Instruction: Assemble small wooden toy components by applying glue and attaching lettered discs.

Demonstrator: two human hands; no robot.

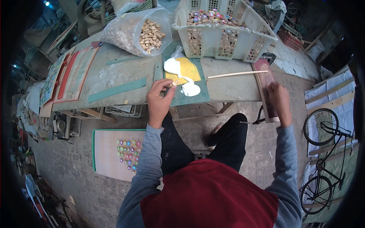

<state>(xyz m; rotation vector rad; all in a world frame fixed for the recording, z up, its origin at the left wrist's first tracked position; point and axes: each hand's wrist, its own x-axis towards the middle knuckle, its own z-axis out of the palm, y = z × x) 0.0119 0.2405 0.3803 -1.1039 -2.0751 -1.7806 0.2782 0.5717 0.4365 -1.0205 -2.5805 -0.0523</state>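
Note:
My left hand (pixel 159 99) pinches a small pale wooden piece (pixel 174 83) between thumb and fingertips, over the near edge of a green board (pixel 201 97). Beside it are two white puddles of a thick, paint-like substance: a larger one (pixel 172 66) overlapping a yellow sheet (pixel 191 70), and a rounder one (pixel 191 89). My right hand (pixel 279 98) is closed above the reddish-brown wooden board (pixel 262 78) at the table's right end; its fingers hide whatever they may hold. A thin wooden stick (pixel 235 75) lies between the hands, its right tip on that board.
At the back stand a clear bag (pixel 125 32) of wooden pieces and a pale plastic crate (pixel 220 40) of pieces with coloured faces. A green strip (pixel 117 90) lies left on the table (pixel 89 72). A green-rimmed panel (pixel 106 152) carrying round coloured pieces is low left; a bicycle (pixel 321 163) is right.

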